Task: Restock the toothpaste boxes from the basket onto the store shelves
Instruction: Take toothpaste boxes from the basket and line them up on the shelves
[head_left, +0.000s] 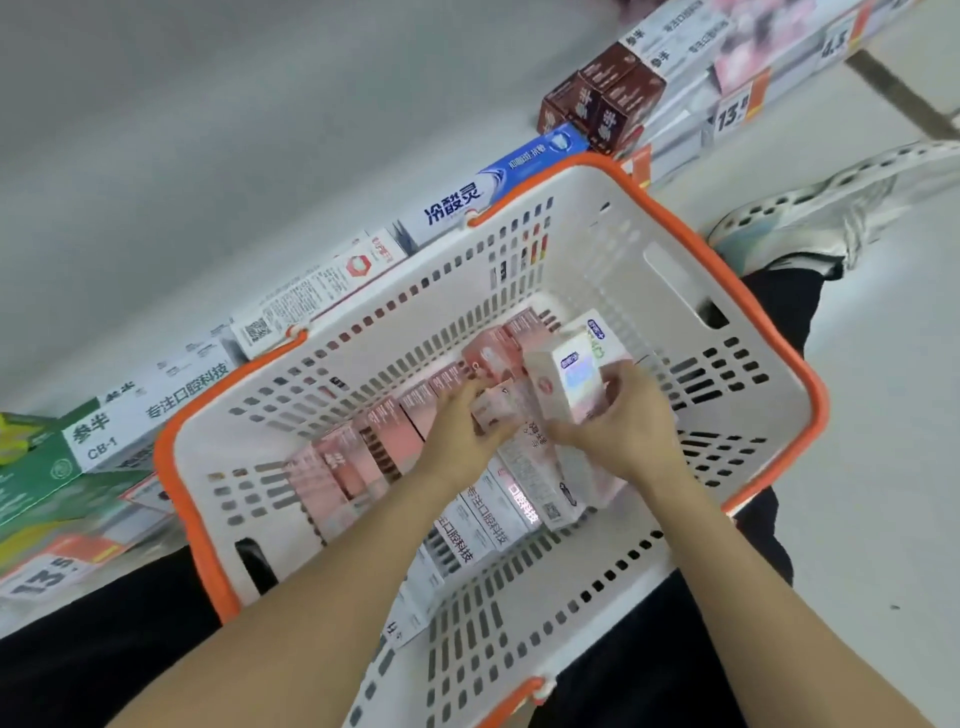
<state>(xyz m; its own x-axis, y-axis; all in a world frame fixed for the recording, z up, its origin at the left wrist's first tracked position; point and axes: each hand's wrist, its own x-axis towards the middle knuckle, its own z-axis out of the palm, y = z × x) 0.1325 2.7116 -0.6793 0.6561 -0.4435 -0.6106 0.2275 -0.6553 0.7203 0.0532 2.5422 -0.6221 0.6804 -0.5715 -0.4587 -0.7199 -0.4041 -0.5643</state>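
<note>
A white plastic basket (613, 244) with an orange rim fills the middle of the view. Several pink and white toothpaste boxes lie in a row on its floor (374, 452). Both arms reach down into it. My left hand (457, 431) grips a small pink box (493, 408) among the stack. My right hand (618, 421) holds a white box with a shiny blue-pink panel (566, 384), lifted a little above the others.
The store shelf runs diagonally behind the basket, with a blue-and-white box (498, 187), brown boxes (602, 104), white boxes (171, 379) and green boxes (31, 467). Price tags (735, 111) hang on the shelf edge. A shoe (831, 208) stands on the floor at right.
</note>
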